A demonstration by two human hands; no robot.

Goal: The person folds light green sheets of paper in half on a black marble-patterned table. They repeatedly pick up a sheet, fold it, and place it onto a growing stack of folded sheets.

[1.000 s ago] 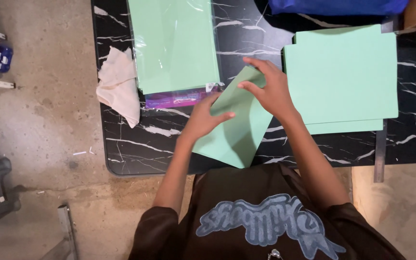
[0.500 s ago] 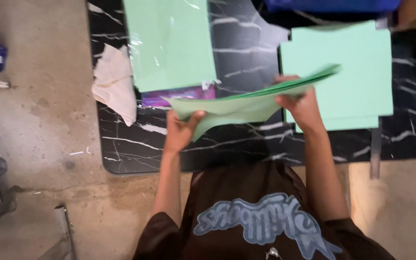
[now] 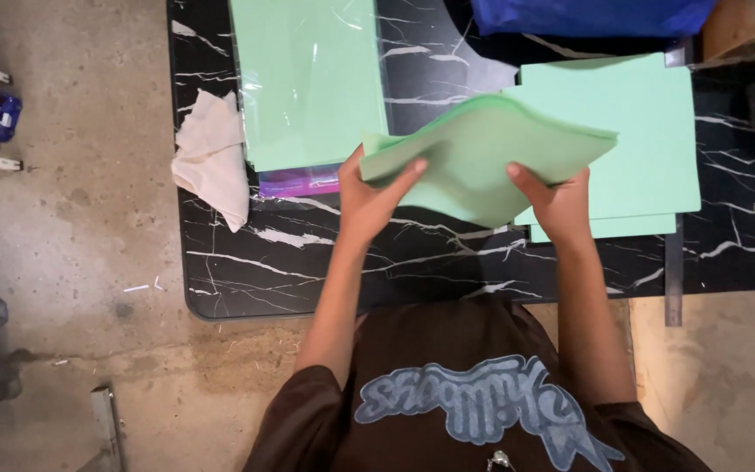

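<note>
So there's a bent light green sheet of paper held up over the black marble table, left hand and right hand both clamped on its near edge, green stacks underneath, crumpled cloth off left.

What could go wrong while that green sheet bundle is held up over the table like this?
1. The green sheet bundle is gripped only at its near edge by the left hand and right hand; it bows, so sheets might slide out.
2. Lowered carelessly, it could knock the stack of green sheets on the marble table askew.
</note>
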